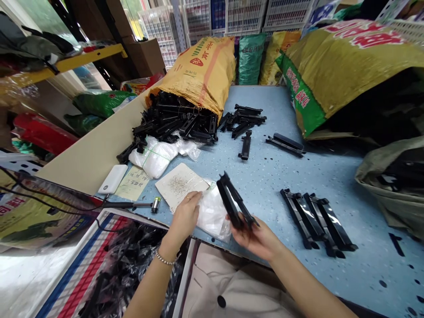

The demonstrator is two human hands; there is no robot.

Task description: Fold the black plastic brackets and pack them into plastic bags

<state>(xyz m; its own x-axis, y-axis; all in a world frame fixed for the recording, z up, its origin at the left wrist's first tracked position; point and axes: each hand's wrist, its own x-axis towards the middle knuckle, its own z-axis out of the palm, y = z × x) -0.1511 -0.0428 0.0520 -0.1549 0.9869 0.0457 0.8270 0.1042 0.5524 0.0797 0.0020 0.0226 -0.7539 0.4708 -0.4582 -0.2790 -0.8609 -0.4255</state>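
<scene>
Bench: a pale blue, speckled top (271, 185) is seen, hard and smooth.
Right hand: the fingers of the right hand (260, 240) are clamped round the lower end of a black plastic part (233, 201), which is held tilted just above the near edge of the bench.
Handling: the part is judged light, stiff and rather slick, being glossy moulded plastic in two long rails; a grip across both rails near one end is judged firmest.
Left hand: the fingers of the left hand (185, 216) are laid bent on a clear plastic bag (212, 212), soft and crinkled, beside a white card (179, 185) strewn with tiny specks; whether the bag is pinched cannot be told.
To the right: a row of black parts (318, 221) is laid side by side.
To the left: a small hammer (145, 205), a white power bank (112, 179) and a paper note (132, 183) are set down.
Farther back: a heap of black parts (175, 121) is spilled from a woven yellow sack (202, 70); white crates (245, 15) are stacked behind.
</scene>
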